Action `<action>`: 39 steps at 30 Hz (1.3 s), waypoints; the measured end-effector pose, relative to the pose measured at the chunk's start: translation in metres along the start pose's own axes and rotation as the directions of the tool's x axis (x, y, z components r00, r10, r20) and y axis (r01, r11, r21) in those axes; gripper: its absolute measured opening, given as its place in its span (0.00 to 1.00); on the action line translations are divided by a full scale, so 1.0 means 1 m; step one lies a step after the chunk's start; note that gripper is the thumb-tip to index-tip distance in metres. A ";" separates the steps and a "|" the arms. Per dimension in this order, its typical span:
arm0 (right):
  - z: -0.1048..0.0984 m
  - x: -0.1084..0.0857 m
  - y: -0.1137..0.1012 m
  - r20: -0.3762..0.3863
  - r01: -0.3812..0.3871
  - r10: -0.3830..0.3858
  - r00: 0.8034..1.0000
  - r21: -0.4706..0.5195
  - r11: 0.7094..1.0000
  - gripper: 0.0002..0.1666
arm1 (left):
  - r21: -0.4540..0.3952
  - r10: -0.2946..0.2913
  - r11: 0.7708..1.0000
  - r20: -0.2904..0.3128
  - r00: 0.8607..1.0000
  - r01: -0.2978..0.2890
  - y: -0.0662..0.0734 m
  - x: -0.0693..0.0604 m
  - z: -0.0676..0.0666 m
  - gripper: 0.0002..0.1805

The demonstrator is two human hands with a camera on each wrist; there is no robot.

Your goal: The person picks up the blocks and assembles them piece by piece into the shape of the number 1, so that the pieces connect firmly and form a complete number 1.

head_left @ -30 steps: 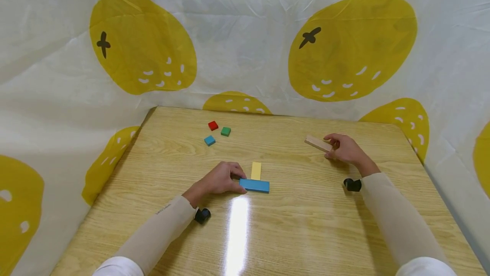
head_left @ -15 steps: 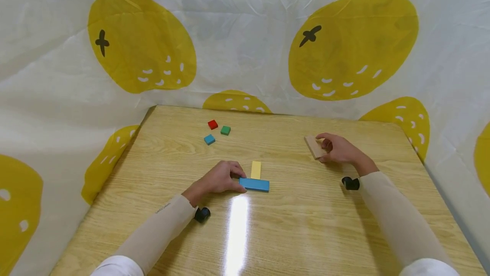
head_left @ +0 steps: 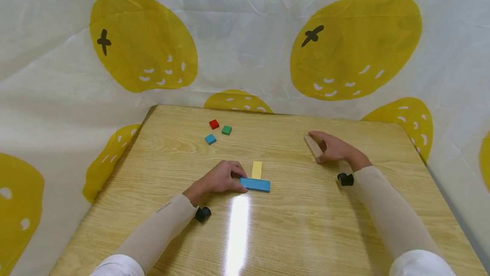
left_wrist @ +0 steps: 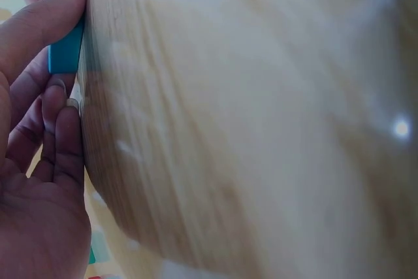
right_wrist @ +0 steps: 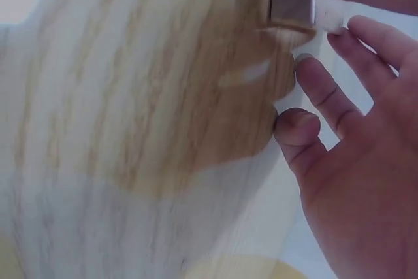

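Apparently the work is only partly through. The long blue block (head_left: 257,185) lies on the table (head_left: 298,229), pinched at its left end between thumb and fingers of the left hand (head_left: 220,177). Against its far long side, about midway, the yellow block (head_left: 257,169) lies crosswise, and the two look to be touching; I judge that pairing to be the part already laid out. Beyond the long blue block and well to its right, the right hand (head_left: 335,147) grasps the wooden block (head_left: 313,147) by its two ends; this piece is not joined to the pair, and whether it rests fully on the table I cannot tell. Farther beyond the long blue block, to its left, the red tile (head_left: 214,124), green tile (head_left: 226,130) and small blue tile (head_left: 210,139) sit near one another, untouched. The wooden block, and perhaps those three, seem left to deal with.
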State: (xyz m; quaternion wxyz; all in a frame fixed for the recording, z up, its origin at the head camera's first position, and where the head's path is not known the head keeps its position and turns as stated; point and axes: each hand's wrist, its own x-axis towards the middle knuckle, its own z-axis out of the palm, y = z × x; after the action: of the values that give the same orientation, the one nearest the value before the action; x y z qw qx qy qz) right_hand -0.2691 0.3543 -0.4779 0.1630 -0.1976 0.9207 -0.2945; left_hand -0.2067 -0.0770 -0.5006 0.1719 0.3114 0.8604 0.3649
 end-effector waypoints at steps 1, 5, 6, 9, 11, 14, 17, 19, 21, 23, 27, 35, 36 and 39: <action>0.000 -0.001 0.000 -0.006 -0.003 0.003 1.000 -0.005 1.000 0.63 | -0.004 0.006 1.000 -0.002 1.000 -0.006 0.001 0.000 0.000 0.16; 0.002 -0.002 0.001 -0.030 -0.003 0.002 1.000 -0.028 1.000 0.63 | -0.005 0.011 1.000 -0.009 1.000 -0.011 0.002 -0.001 0.000 0.16; 0.002 -0.002 0.001 -0.033 -0.002 0.001 0.999 -0.028 1.000 0.63 | -0.004 0.009 1.000 -0.009 1.000 -0.009 0.002 -0.001 0.001 0.16; 0.003 -0.004 0.001 -0.033 -0.005 0.004 0.999 -0.035 0.999 0.62 | 0.003 0.007 1.000 -0.008 1.000 -0.007 0.002 -0.001 0.001 0.16; 0.003 -0.006 0.001 -0.041 -0.009 0.007 0.999 -0.041 0.999 0.62 | 0.008 0.006 1.000 -0.007 1.000 -0.006 0.002 -0.001 0.001 0.16; 0.004 -0.007 0.002 -0.060 -0.011 0.008 0.998 -0.051 0.999 0.61 | 0.011 0.004 1.000 -0.004 1.000 -0.004 0.002 -0.001 0.000 0.16; 0.006 -0.006 0.003 -0.083 -0.020 0.016 0.996 -0.053 0.998 0.60 | 0.015 0.002 1.000 -0.002 1.000 -0.002 0.001 -0.001 0.000 0.16; 0.007 -0.005 0.004 -0.098 -0.027 0.021 0.995 -0.059 0.998 0.60 | 0.016 0.001 1.000 -0.001 1.000 -0.001 0.000 -0.001 0.000 0.16; 0.009 -0.005 0.004 -0.109 -0.032 0.026 0.994 -0.055 0.998 0.60 | 0.018 0.000 1.000 -0.002 1.000 0.000 -0.001 -0.001 0.001 0.16; 0.010 -0.004 0.004 -0.119 -0.037 0.031 0.992 -0.051 0.998 0.61 | 0.017 0.000 1.000 -0.003 1.000 0.000 -0.001 0.000 0.001 0.16; 0.011 -0.003 0.001 -0.126 -0.054 0.048 0.991 -0.044 0.998 0.61 | 0.019 0.006 1.000 -0.005 1.000 -0.006 -0.001 0.000 0.001 0.16; 0.010 -0.003 -0.010 -0.135 -0.043 0.040 0.990 -0.019 0.999 0.59 | 0.019 0.012 1.000 -0.006 1.000 -0.012 -0.001 0.001 0.001 0.16; 0.010 -0.003 -0.011 -0.135 -0.040 0.037 0.990 -0.016 0.999 0.58 | 0.018 0.012 1.000 -0.006 1.000 -0.012 -0.001 0.001 0.002 0.16; 0.010 -0.002 -0.013 -0.139 -0.033 0.031 0.990 -0.016 0.999 0.58 | 0.008 0.013 1.000 -0.006 1.000 -0.013 -0.002 0.001 0.002 0.16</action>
State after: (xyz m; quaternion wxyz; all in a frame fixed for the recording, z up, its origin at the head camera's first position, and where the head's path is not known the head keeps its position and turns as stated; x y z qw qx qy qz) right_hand -0.2600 0.3406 -0.4778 0.1017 -0.1634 0.9354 -0.2965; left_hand -0.2070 -0.0768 -0.5034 0.1655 0.3165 0.8604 0.3634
